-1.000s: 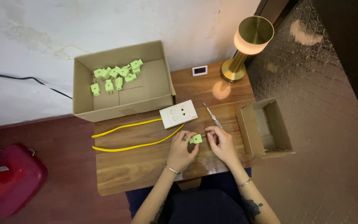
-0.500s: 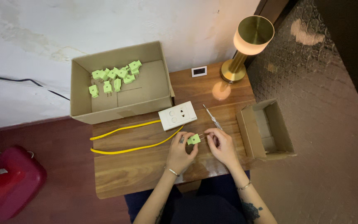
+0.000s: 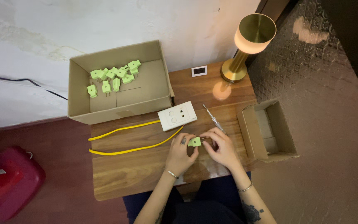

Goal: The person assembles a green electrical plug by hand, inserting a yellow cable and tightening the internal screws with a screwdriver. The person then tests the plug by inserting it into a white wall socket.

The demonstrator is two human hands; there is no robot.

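While your left hand (image 3: 181, 152) pinches the green plug (image 3: 194, 142) from its left side, your right hand (image 3: 222, 147) closes on it from the right, fingertips meeting at the plug's metal prongs. Both hands are narrow, curled around this one small piece. The plug sits low over the wooden table (image 3: 146, 170), near its front edge, between your two hands.

Just beyond your right hand lies a screwdriver (image 3: 212, 117), slanted, its tip pointing away from you. Beside that, a white socket plate (image 3: 177, 115) lies flat, with two yellow wires (image 3: 133, 139) running out of it to your left across the tabletop.

At the back left, a large open cardboard box (image 3: 146, 89) holds a cluster of more green plugs (image 3: 112, 76) in its far corner. A smaller cardboard box (image 3: 266, 130) stands open at the table's right edge. A brass lamp (image 3: 247, 45) glows at the back right, a small white display (image 3: 199, 71) near its base. A red container (image 3: 7, 184) sits on the floor, left.
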